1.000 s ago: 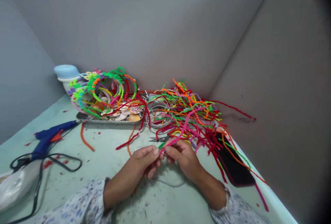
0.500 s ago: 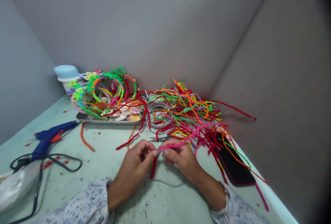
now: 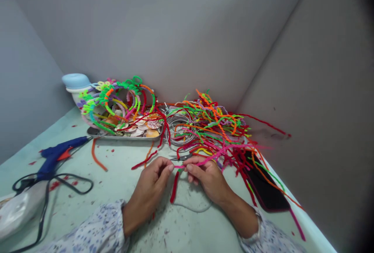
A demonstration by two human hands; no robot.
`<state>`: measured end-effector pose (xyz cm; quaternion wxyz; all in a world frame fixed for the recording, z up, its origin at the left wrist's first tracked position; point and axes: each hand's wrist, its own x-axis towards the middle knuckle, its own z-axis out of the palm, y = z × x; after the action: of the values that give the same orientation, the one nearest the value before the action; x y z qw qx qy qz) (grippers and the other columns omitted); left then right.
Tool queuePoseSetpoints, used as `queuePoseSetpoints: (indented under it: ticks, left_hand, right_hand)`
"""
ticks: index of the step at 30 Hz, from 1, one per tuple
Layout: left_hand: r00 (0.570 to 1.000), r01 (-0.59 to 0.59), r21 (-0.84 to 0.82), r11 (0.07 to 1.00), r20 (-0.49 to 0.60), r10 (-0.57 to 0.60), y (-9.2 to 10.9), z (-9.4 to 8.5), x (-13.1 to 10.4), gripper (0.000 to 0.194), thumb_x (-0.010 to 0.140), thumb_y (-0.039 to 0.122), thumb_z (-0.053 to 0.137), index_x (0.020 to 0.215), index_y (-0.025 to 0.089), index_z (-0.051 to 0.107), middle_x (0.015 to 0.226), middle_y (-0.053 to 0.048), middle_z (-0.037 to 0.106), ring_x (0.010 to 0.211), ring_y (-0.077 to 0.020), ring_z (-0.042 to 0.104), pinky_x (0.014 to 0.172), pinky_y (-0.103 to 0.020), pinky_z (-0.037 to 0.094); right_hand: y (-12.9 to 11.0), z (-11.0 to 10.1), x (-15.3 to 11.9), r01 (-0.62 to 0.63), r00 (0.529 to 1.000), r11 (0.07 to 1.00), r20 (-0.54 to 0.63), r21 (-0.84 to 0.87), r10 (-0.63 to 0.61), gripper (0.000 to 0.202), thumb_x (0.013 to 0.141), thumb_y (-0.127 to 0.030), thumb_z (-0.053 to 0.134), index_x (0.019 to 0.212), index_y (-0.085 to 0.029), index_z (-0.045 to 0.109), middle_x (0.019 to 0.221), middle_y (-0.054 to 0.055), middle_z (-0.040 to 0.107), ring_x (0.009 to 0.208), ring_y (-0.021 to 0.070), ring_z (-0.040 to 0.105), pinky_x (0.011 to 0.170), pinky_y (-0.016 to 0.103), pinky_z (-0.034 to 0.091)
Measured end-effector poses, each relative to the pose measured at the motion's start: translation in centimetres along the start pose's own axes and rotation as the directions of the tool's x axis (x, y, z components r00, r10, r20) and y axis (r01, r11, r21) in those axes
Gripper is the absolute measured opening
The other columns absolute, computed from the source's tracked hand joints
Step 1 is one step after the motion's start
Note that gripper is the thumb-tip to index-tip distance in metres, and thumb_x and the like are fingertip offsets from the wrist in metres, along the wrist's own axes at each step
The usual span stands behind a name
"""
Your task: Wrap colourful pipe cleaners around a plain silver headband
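A pink fuzzy stem [image 3: 217, 155] stretches between my two hands and trails off to the upper right. Its left end is pinched in the fingertips of my left hand [image 3: 153, 187]. A short way to the right, my right hand [image 3: 209, 179] grips the same stem between thumb and fingers. Below the fingertips, a red fuzzy piece [image 3: 174, 187] lies on the table beside a thin grey wire [image 3: 194, 209]. Just behind my hands are scissors [image 3: 184, 157], their handles partly covered by stems.
Behind lie a metal tray [image 3: 128, 137] of shells, colourful fuzzy rings [image 3: 117, 101], coiled wire [image 3: 178, 128] and a tangled stem pile [image 3: 216, 116]. A blue glue gun [image 3: 55, 153] with a black cord is at left, a dark phone [image 3: 264, 187] at right.
My right hand has shifted slightly right along the pink stem, so a short length now shows between my hands. My left hand has moved slightly left and up.
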<state>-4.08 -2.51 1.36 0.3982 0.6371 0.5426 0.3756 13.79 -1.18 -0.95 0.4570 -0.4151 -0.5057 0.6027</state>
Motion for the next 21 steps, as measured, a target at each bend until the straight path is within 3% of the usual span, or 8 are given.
queuePoseSetpoints:
  ticks: [5, 14, 21]
  left_hand:
    - [1.0, 0.026, -0.053, 0.998, 0.003, -0.026, -0.47, 0.14, 0.15, 0.024, 0.087, 0.038, 0.046, 0.076, 0.019, 0.053, 0.059, 0.004, 0.046, 0.055, -0.0131, 0.041, 0.052, -0.022, 0.033]
    - [0.999, 0.019, -0.057, 0.998, 0.05, -0.016, -0.91, 0.28, 0.47, 0.023, 0.088, 0.038, 0.044, 0.079, 0.018, 0.052, 0.064, 0.004, 0.045, 0.059, -0.0133, 0.041, 0.054, -0.023, 0.033]
    - [0.999, -0.025, 0.018, 1.0, 0.03, 0.024, -0.5, 0.3, 0.44, 0.023, 0.089, 0.036, 0.044, 0.077, 0.018, 0.051, 0.068, 0.002, 0.05, 0.064, -0.0144, 0.044, 0.058, -0.024, 0.034]
  right_hand:
    - [-0.2, -0.03, -0.05, 0.013, 0.997, 1.0, 0.07, 0.0, -0.013, 0.022, 0.079, -0.032, 0.064, 0.093, -0.016, 0.071, 0.057, -0.002, 0.06, 0.05, 0.0079, 0.052, 0.047, 0.019, 0.039]
    - [-0.32, -0.08, -0.09, 0.031, 0.994, 0.998, 0.11, -0.061, -0.024, 0.022, 0.079, -0.032, 0.064, 0.093, -0.018, 0.071, 0.059, -0.002, 0.06, 0.051, 0.0084, 0.05, 0.049, 0.021, 0.04]
    - [0.25, -0.11, -0.02, 0.005, 0.996, 0.996, 0.093, 0.085, -0.013, 0.025, 0.082, -0.035, 0.062, 0.098, -0.016, 0.067, 0.059, -0.001, 0.061, 0.051, 0.0089, 0.051, 0.049, 0.02, 0.038]
